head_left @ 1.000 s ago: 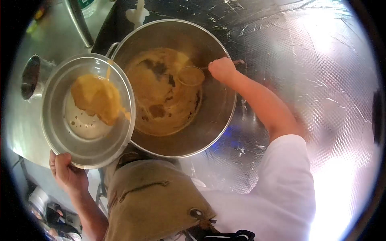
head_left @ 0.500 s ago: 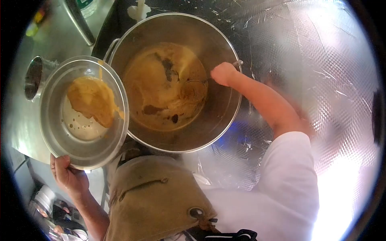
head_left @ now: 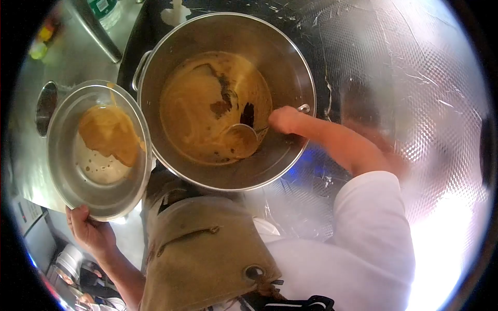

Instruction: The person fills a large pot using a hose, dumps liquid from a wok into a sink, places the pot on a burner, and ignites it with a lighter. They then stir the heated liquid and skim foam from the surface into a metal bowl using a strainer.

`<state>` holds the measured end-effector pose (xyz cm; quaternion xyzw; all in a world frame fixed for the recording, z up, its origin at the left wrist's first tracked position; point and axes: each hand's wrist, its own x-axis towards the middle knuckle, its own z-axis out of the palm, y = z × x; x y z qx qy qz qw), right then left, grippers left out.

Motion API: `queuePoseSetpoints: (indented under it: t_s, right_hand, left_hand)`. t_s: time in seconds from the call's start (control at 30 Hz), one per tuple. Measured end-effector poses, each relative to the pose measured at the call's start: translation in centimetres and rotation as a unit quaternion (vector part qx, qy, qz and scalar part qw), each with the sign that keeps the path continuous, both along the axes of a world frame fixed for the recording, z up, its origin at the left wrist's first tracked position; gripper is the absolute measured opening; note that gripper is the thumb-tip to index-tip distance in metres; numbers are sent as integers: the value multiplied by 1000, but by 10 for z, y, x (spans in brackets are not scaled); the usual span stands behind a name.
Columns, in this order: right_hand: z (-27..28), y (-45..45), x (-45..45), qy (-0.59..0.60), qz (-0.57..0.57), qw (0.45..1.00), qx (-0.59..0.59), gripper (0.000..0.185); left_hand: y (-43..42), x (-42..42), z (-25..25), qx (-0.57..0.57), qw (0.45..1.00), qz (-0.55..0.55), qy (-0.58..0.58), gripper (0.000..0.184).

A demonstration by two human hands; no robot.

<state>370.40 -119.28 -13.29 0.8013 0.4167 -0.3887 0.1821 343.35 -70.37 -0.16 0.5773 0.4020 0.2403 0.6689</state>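
Observation:
A large, deep metal pot holds brown-yellow liquid with darker patches on its surface. My right hand reaches over the pot's right side, its fingers closed round the handle of a ladle. The ladle's round bowl sits in the liquid, with some of it inside. My left hand grips the near rim of a wide metal basin, thumb on top. Yellow-brown residue coats part of the basin's bottom and streaks up its far wall. The basin is held left of the pot, close to its rim.
A metal container with dark contents stands on the steel counter behind the basin. A metal pipe and a clear bottle with a green label are at the far left. Shiny embossed sheeting covers the surface right of the pot.
The ladle's bowl has moved towards me and a little left through the liquid, my right hand shifting nearer too. The basin has moved slightly left and nearer to me, still in my left hand.

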Motion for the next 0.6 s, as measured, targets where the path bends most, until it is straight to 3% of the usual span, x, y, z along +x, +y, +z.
queuePoseSetpoints:
  t_s: [0.03, 0.13, 0.23, 0.3, 0.33, 0.37, 0.47, 0.6]
  right_hand:
    - [-1, -1, -7, -4, 19, 998, 59, 18]
    - [6, 16, -25, 43, -5, 999, 33, 17]
    - [-37, 12, -46, 65, -95, 993, 23, 16]
    - [-62, 9, -57, 91, -15, 990, 106, 15]
    - [-75, 7, -61, 104, 25, 983, 146, 14]
    - [-114, -8, -67, 66, 145, 957, 243, 13]
    - [-81, 42, -87, 75, -20, 995, 62, 12]
    - [-83, 70, -102, 41, 38, 991, 119, 14]
  left_hand:
    - [1, 0, -2, 1, 1000, 5, -4, 25]
    - [2, 1, -3, -18, 999, 5, -30, 24]
    - [3, 2, -2, -41, 998, 22, -37, 22]
    - [3, 2, -4, -40, 998, 42, -32, 20]
    - [4, -1, -8, 15, 999, 30, 1, 19]
    - [4, -5, -12, 71, 997, 18, 32, 18]
    - [6, -8, -17, 153, 987, -20, 43, 17]
    - [10, -13, -23, 308, 944, -80, 87, 17]
